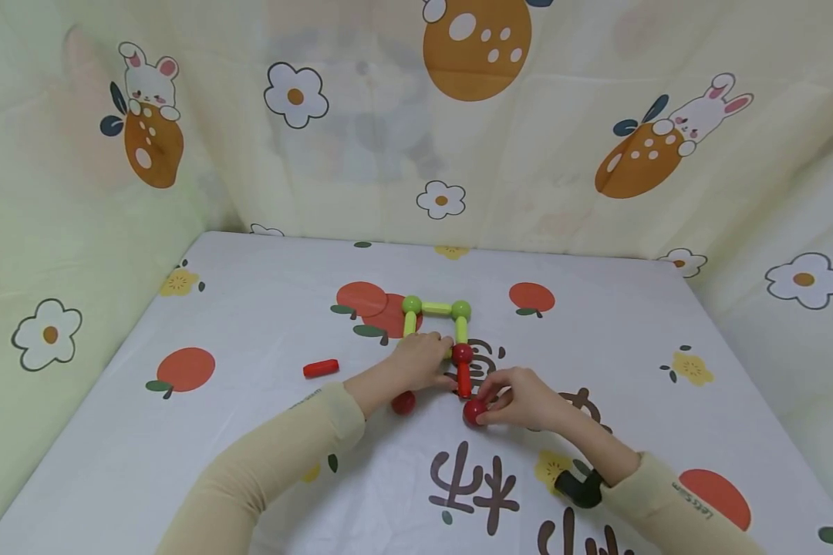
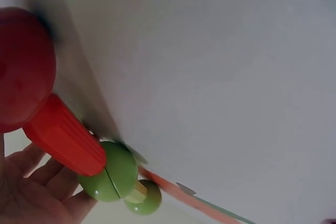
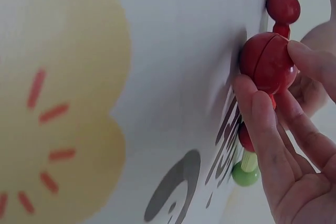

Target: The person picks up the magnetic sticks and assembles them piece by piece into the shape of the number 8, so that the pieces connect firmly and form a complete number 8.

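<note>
My right hand (image 1: 521, 398) pinches a red ball (image 3: 269, 62) between thumb and fingers at the near end of a red rod (image 1: 463, 380). That rod runs from another red ball (image 1: 462, 354) on a ball-and-rod frame (image 1: 436, 308) of green balls and light-green rods. Reaching over the frame's near part, my left hand (image 1: 419, 361) grips it, fingers on the far side and thumb beside the red rod; the exact contact is hidden. Below that hand sits a third red ball (image 1: 403, 403), joined by a red rod (image 2: 67, 136) to a green ball (image 2: 109, 171).
A loose red rod (image 1: 321, 368) lies left of the left hand. The white tablecloth (image 1: 264, 308) has printed fruit, flowers and dark characters. Patterned curtains (image 1: 361, 154) close off the back and sides. A black device (image 1: 579, 489) sits at the right wrist.
</note>
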Available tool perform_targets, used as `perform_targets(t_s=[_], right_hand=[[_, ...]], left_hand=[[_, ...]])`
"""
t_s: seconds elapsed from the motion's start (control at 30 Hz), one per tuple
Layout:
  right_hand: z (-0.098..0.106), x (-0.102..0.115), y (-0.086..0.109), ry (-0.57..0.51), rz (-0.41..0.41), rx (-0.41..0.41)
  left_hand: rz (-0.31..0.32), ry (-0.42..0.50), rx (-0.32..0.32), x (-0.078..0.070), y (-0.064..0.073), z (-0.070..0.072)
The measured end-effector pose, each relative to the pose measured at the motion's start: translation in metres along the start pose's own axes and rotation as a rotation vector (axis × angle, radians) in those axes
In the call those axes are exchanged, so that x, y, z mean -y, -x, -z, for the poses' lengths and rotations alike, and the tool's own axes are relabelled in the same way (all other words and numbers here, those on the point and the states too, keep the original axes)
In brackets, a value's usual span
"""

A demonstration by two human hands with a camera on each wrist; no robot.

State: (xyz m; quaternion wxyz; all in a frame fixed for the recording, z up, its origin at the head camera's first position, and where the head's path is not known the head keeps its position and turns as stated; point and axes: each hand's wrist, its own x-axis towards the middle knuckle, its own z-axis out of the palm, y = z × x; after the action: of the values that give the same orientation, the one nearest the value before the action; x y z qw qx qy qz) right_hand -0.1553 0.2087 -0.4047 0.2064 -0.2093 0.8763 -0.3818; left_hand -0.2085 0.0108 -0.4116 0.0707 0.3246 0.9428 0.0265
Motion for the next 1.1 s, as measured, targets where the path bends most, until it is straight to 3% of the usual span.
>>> perform_targets(t_s=[0.1,0.27,0.5,0.63,0.87,1.1], right_hand=[[-0.003,0.001,-0.001,-0.014,0.006,-0.003],[-0.006,0.002,-0.003,-0.009,0.009,-0.009],[-0.007,0.005,-0.006,0.0,-0.011,-0.016],[-0.007,0.006,-0.007,0.015,-0.015,-0.023],[-0.007,0.005,-0.009,0.011,-0.01,-0.021],[-0.006,0.005,-0.009,0.026,-0.006,-0.021]], left_hand=[[-0.008,0.031,0.0,0.002,0.001,0.0],[0.003,0.166,-0.004,0.011,0.006,0.002],[0.023,0.319,-0.035,0.026,0.029,0.01],[0.018,0.339,-0.008,0.029,0.046,0.013],[-0.01,0.355,0.109,0.028,0.07,0.011],[-0.019,0.392,0.097,0.026,0.079,0.005]])
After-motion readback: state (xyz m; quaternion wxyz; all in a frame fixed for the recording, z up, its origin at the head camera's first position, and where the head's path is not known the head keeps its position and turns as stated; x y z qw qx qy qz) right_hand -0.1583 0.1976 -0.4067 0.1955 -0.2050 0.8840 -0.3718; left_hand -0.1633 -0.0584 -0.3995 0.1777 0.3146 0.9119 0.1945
